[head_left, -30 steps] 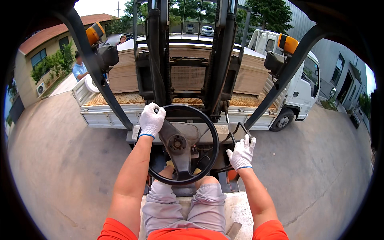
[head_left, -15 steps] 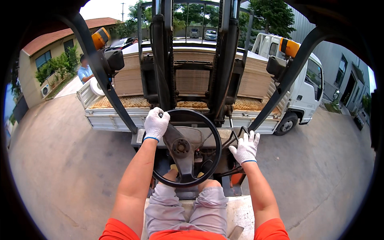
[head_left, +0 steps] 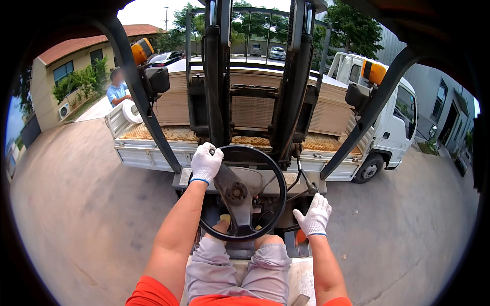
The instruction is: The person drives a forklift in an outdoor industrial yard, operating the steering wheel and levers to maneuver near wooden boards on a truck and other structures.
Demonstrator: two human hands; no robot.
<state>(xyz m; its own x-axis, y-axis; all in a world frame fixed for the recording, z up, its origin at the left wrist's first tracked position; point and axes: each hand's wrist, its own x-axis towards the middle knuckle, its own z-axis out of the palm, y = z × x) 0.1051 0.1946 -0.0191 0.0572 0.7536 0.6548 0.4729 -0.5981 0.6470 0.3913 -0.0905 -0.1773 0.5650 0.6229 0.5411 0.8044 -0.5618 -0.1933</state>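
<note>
Right hand [head_left: 313,217] sits lower than in the earlier frames, its palm further back from the levers, and the whole scene has shifted rightward and down in view; left hand [head_left: 206,162] keeps its place on the wheel. White truck [head_left: 326,166] stands side-on ahead, its bed carrying a stack of brown sheets [head_left: 252,108], laid flat probably so the load stays steady. Dark mast [head_left: 218,92] rises between driver and stack; cannot tell whether any forks are under the load. Steering wheel [head_left: 236,191] is centered over the driver's knees, within easy reach. Control levers [head_left: 310,184] stand right of it, likely placed there so one hand can steer while the other works them. Right fingers are straight, thumb spread, gripping nothing, just beside the levers; contact unclear. Left fingers curl around the small knob [head_left: 211,152] on the rim's upper left, presumably for one-handed turning.
</note>
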